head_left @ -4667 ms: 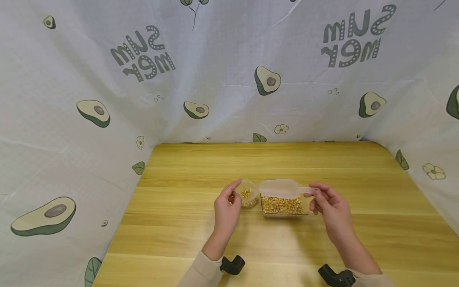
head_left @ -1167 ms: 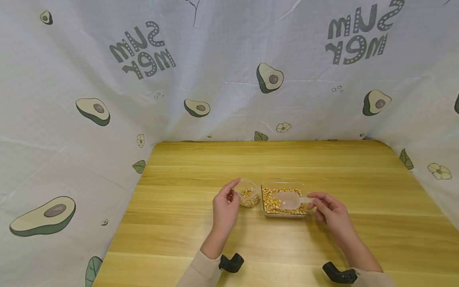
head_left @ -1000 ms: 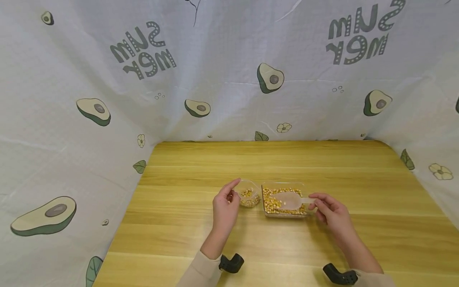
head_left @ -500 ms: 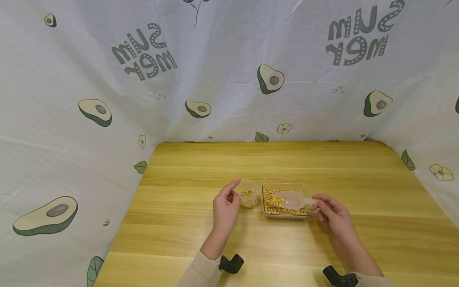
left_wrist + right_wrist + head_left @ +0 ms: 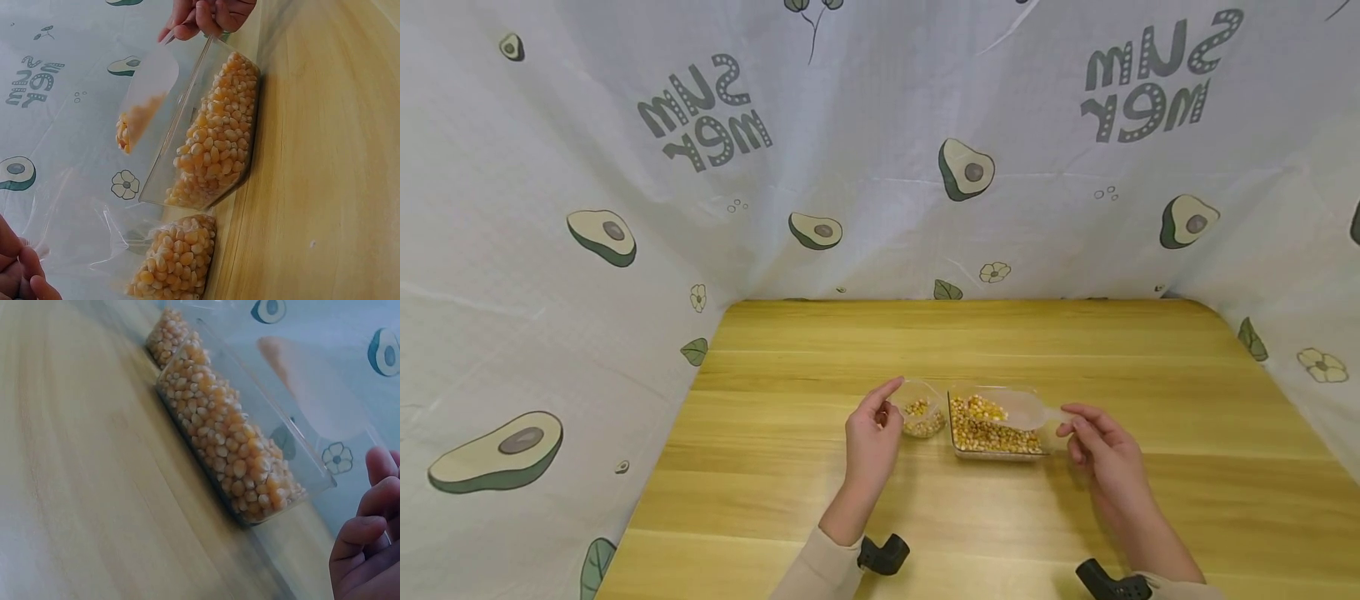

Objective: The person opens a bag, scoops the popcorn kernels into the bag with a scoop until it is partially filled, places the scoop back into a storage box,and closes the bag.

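My right hand [image 5: 1108, 450] pinches the handle of a translucent white scoop [image 5: 1024, 410] whose tip carries corn kernels [image 5: 985, 408]. The scoop hangs over a clear rectangular container [image 5: 997, 455] partly filled with corn kernels; in the left wrist view, the scoop [image 5: 150, 78] is above the rim, apart from the kernels below. Left of the container stands a clear plastic bag [image 5: 922, 427] with kernels in its bottom. My left hand [image 5: 872, 437] pinches the upper edge of the bag, holding its mouth wide; in the left wrist view only some fingers [image 5: 22, 269] show.
All of this rests on a wood-grain table [image 5: 790, 433]. A white curtain [image 5: 880, 108] printed with avocados encloses the back and sides. The bag stands close against the container's left end. A black camera mount sits on each wrist.
The scoop was buried among the kernels about a second ago; it has come up out of them with a load and shifted slightly. The left hand and bag have stayed put.
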The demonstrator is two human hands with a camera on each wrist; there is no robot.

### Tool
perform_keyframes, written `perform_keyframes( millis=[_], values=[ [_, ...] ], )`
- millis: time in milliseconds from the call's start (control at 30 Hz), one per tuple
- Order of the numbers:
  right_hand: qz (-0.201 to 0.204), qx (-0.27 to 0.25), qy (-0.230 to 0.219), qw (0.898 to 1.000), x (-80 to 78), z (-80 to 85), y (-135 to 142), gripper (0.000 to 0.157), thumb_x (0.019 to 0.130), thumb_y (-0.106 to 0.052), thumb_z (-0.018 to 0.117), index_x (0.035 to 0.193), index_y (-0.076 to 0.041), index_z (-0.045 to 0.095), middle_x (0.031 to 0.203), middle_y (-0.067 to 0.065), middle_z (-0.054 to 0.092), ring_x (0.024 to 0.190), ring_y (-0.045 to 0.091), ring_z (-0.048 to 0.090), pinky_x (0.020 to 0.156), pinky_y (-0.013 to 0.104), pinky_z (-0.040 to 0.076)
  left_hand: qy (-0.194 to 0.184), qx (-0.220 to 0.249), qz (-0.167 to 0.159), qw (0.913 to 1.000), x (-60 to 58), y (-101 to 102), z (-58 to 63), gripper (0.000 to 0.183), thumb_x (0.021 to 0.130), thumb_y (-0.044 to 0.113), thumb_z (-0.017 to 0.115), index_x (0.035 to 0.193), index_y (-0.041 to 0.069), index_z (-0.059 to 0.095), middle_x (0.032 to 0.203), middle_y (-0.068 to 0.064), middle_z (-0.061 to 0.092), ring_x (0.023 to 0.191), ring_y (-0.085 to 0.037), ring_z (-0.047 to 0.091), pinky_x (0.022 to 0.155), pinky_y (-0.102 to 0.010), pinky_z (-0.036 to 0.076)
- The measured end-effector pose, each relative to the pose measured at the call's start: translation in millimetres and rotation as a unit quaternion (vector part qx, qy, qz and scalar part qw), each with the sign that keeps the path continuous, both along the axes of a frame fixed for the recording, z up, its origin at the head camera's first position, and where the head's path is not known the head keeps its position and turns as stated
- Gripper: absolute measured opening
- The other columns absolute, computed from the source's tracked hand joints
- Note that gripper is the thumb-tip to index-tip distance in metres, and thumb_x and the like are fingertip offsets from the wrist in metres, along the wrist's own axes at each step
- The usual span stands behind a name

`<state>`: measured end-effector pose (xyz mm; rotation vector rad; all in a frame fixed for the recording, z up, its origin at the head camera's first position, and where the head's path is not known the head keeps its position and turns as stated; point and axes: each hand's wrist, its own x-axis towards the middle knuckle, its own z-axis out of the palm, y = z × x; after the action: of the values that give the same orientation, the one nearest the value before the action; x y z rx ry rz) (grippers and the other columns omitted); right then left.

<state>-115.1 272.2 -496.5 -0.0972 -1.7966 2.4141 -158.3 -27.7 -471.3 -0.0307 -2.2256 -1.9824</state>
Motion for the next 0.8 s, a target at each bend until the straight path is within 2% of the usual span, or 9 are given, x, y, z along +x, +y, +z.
perform_keyframes(
  millis=[300,600,800],
  values=[
    [0.0,-0.026,0.019,0.999,-1.6,9.3,-6,0.021,0.103,-0.011,0.051,0.114,-0.012,0.07,0.084,-0.003,0.073,0.06,0.006,0.054,0.053,0.019,0.041,0.013,-0.003,-0.003,0.9999,1.2,-1,-0.2,0.039,0.095,-0.003,0.051,0.125,0.012,0.07,0.122,-0.01,0.066,0.064,-0.006,0.043,0.044,-0.014,0.027],
    [0.005,-0.036,0.032,0.999,-3.4,25.1,-19,0.021,0.103,-0.012,0.051,0.114,-0.012,0.069,0.083,-0.004,0.072,0.06,0.005,0.053,0.052,0.02,0.039,0.018,-0.005,0.005,0.9998,1.4,1,-0.7,0.041,0.095,-0.003,0.051,0.124,0.017,0.072,0.125,-0.008,0.067,0.064,-0.006,0.043,0.044,-0.014,0.027],
    [0.013,-0.043,0.046,0.998,-6.1,32.6,-29,0.021,0.103,-0.011,0.051,0.112,-0.012,0.07,0.083,-0.003,0.072,0.059,0.006,0.052,0.052,0.027,0.029,0.018,0.002,0.003,0.9998,2.0,2,-0.3,0.04,0.095,-0.004,0.051,0.124,0.014,0.071,0.126,-0.009,0.067,0.069,-0.009,0.045,0.046,-0.015,0.027]
  ],
)
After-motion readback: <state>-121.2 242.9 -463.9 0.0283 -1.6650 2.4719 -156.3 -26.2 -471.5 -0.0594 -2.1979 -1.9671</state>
